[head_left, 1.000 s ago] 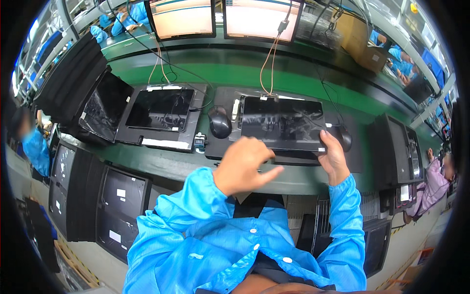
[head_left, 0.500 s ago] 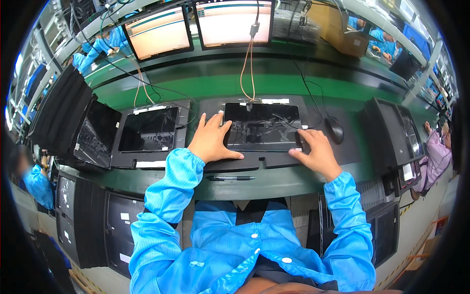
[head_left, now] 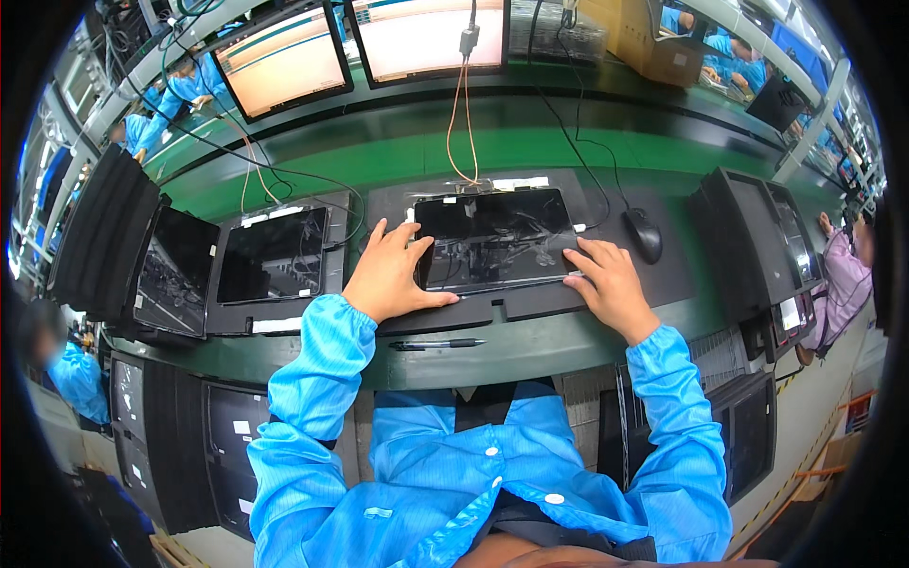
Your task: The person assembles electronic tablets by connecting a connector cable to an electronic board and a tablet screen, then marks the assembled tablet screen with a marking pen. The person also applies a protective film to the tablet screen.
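A black tablet-like screen panel (head_left: 497, 237), its glossy surface wrinkled as if under clear film, lies flat on a dark foam mat (head_left: 644, 293). My left hand (head_left: 390, 276) spreads its fingers along the panel's left edge, with the thumb by the lower left corner. At the lower right corner my right hand (head_left: 614, 289) touches the edge with fingers and thumb apart. A second dark panel (head_left: 272, 254) rests on foam to the left. Orange-brown cables (head_left: 454, 128) run down to the first panel's top edge.
A black pen (head_left: 437, 345) lies near the bench's front edge. To the right sit a black mouse (head_left: 643, 235) and stacked black trays (head_left: 748, 232). Foam sheets (head_left: 99, 241) stack up at left. Two monitors (head_left: 431, 43) stand at the back. Other people in blue work beyond the bench.
The view has shifted slightly, so the bench things appear a little further left. My right thumb has moved up closer to my fingers at the panel's corner. The left hand keeps its place.
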A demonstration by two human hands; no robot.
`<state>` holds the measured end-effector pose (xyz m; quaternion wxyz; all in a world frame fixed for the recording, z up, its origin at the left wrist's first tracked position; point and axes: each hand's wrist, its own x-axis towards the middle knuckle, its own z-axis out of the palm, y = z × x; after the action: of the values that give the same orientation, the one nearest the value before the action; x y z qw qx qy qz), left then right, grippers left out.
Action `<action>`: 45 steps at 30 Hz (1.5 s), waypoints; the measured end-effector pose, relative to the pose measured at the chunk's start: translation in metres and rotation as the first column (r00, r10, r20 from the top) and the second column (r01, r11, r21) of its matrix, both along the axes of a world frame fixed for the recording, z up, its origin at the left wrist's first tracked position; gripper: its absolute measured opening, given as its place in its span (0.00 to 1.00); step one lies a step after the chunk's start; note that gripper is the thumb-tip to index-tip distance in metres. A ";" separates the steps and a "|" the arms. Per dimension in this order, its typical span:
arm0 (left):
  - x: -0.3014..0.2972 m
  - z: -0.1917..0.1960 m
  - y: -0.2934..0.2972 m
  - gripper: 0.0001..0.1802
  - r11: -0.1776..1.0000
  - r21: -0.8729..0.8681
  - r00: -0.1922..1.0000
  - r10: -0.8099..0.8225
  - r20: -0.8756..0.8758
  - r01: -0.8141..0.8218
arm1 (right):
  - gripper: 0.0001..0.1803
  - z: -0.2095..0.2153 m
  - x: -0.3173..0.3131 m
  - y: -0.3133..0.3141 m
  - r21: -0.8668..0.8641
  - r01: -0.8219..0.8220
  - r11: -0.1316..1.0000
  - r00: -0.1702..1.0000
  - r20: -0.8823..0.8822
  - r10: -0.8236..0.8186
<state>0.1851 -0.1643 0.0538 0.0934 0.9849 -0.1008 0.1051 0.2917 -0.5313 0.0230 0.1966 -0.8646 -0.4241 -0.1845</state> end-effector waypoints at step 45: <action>0.014 -0.007 -0.004 0.49 0.999 0.011 0.966 0.047 0.254 -0.051 | 0.13 0.003 0.120 0.125 0.003 -0.027 1.000 0.998 0.056 0.027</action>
<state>0.1991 -0.1682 0.0466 0.0685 0.9664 -0.0885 0.2316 0.4112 -0.4061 0.0261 0.1889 -0.8529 -0.4408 -0.2066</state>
